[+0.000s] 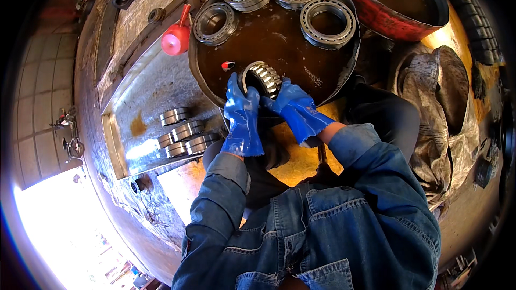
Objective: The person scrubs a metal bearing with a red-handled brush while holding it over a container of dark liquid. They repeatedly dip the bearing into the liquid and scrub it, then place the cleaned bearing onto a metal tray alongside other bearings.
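Observation:
Both my hands wear blue rubber gloves. Between them is a roller bearing [267,78], tilted so its shiny rollers show on the right side. My left hand [241,104] grips its left and lower rim; my right hand [294,102] has hold of the lower right side. Part of the bearing's lower edge is hidden by the gloves. It is held over the near part of a round metal basin [194,78] of dark brown liquid. A small red and black object [228,66] shows just beyond my left hand. Several large bearings, one a bearing [328,23] at right, rest along the basin's far side.
A metal tray [121,108] at left holds several shiny rings [188,130]. A red squeeze bottle [176,37] stands at the basin's left rim. Far right are a red drum [371,19] with liquid and a dirty crumpled sack [430,123].

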Tool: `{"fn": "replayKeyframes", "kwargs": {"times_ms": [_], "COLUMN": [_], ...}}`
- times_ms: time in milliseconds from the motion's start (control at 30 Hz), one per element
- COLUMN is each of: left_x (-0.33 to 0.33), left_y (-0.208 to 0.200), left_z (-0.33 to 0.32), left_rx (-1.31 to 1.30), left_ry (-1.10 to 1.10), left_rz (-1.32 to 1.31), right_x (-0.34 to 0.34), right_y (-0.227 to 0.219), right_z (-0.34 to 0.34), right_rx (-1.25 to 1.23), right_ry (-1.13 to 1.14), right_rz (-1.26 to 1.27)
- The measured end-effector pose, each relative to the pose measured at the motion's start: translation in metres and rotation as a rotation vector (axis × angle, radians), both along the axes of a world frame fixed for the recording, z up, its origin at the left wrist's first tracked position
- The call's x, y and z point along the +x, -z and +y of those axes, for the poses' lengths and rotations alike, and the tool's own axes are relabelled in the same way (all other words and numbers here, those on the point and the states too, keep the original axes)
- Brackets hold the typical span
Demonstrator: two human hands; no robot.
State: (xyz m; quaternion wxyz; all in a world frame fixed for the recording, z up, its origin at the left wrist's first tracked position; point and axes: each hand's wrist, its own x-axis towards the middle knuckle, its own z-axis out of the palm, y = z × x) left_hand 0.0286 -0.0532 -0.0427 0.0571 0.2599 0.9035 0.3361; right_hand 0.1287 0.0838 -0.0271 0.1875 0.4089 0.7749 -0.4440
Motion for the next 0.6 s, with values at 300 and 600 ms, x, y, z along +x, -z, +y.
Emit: {"fn": "replayKeyframes", "kwargs": {"times_ms": [300,600], "left_x": [0.001,-0.004], "left_y": [-0.003,0.005], "left_z": [0.001,0.004], "left_rx": [-0.027,-0.145], "left_ry": [-0.003,-0.074], "left_rz": [0.035,0.015], "right_x": [0.004,-0.07], "right_y": [-0.005,-0.015], "right_z": [0.004,0.042], "right_rx": [-0.053,0.084], "right_ry": [0.064,-0.354], "right_rz": [0.064,0.312]}}
